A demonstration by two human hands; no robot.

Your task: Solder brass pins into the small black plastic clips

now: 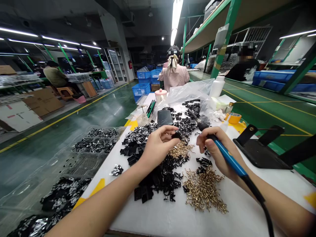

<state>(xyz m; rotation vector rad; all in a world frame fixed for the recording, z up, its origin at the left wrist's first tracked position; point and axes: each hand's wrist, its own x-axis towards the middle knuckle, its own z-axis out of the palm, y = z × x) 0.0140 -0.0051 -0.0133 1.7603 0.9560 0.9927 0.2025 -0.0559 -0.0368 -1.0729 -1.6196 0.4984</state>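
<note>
My left hand pinches a small black part between thumb and fingers, above the heaps on the white table. In my right hand is a blue-handled soldering iron, its tip pointing up and away to the left, its black cable running down past my forearm. Beneath and between the hands lie a pile of small brass-coloured bent pieces and many black parts. Nearer to me on the right is a larger pile of brass-coloured pieces. Black-and-silver parts are heaped to the left.
A phone lies among the parts. Farther back stand a lidded cup, a white bottle and a plastic bag. Yellow tape and a black metal stand are right. Clear trays of parts sit left. Other people sit beyond.
</note>
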